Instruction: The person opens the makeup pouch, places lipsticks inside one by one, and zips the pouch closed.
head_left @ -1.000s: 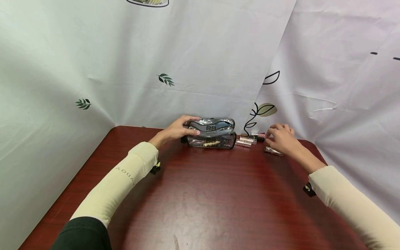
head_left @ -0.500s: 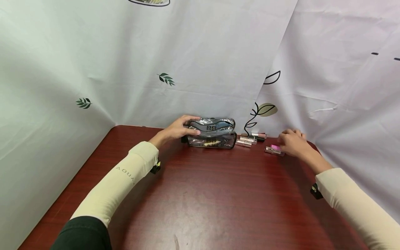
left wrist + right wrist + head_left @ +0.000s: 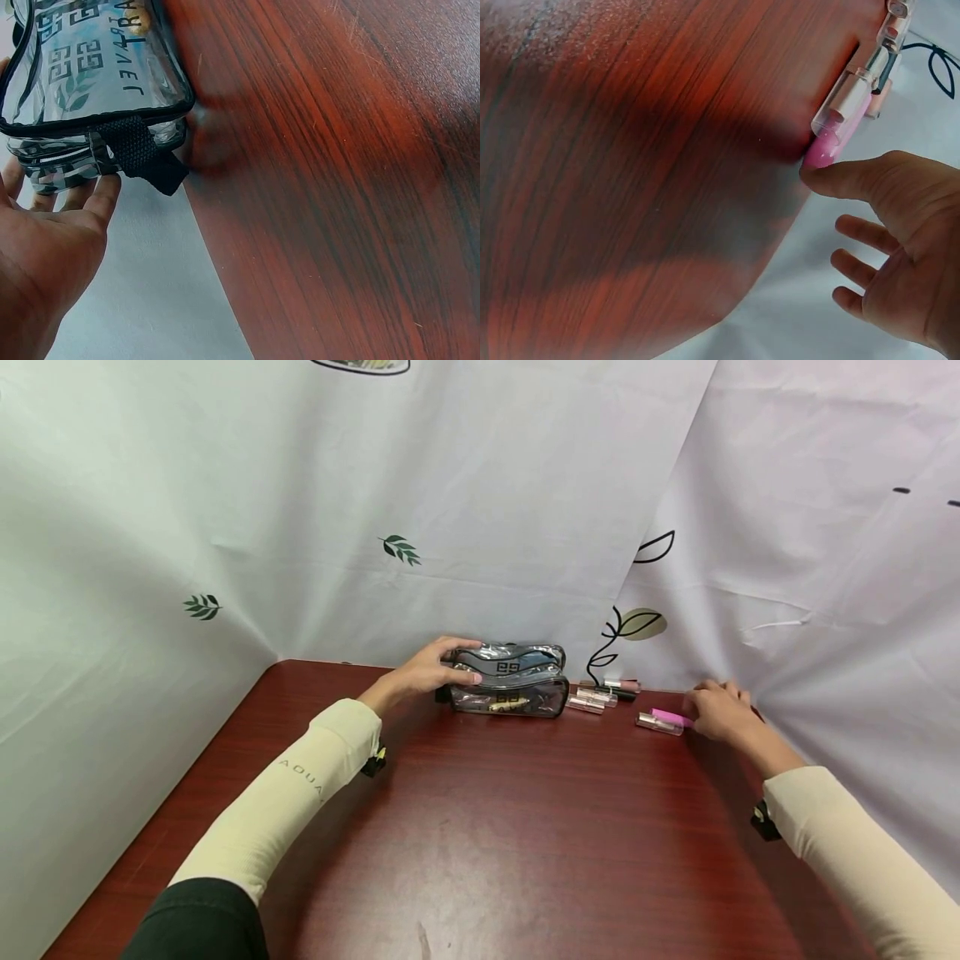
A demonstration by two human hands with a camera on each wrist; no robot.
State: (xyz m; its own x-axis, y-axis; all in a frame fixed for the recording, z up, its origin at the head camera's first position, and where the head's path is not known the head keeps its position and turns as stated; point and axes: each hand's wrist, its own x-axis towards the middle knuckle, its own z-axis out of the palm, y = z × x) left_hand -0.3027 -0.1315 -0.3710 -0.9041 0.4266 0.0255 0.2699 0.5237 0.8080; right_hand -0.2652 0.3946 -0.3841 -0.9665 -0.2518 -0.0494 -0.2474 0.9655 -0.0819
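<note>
My left hand grips the left end of a clear zip toiletry bag with black piping, thumb on its front and fingers behind. The left wrist view shows the bag and its black webbing tab near my curled fingers. Toward the back right, my right hand pinches the near end of a pink tube. The thumb tip meets the tube's end in the right wrist view; my index finger is hidden there. Alongside it lies a clear cosmetic tube.
Between bag and right hand lie several small cosmetic tubes, a black tube and one with a pinkish end. A white printed curtain stands right behind the dark red table.
My right hand has moved right and slightly nearer, away from the back tubes. The pink tube, hidden at first, has come into sight beside the clear one. The left hand stays on the bag.
</note>
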